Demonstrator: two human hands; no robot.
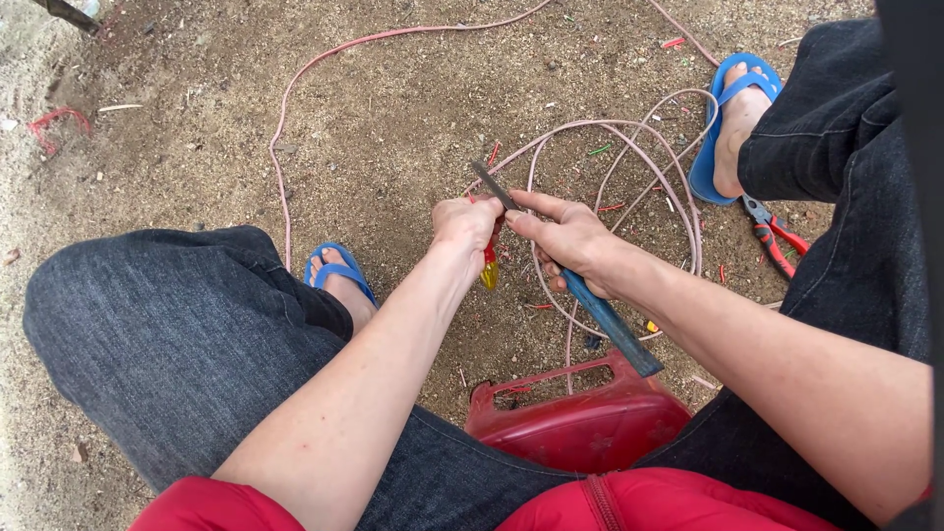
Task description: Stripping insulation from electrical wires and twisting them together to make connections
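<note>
2 hands close together: right hand (570, 241) grips blue file (580, 290), left hand (464, 224) clamps screwdriver (489, 265); open dirt (393, 108) beyond.

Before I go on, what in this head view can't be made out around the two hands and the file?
- Left hand: its closed fingers hide how the red and yellow piece is gripped.
- File: its middle is covered by the right hand.
- Pliers: partly hidden behind the dark trouser leg.
- Pink cable: its ends leave the top edge.
</note>
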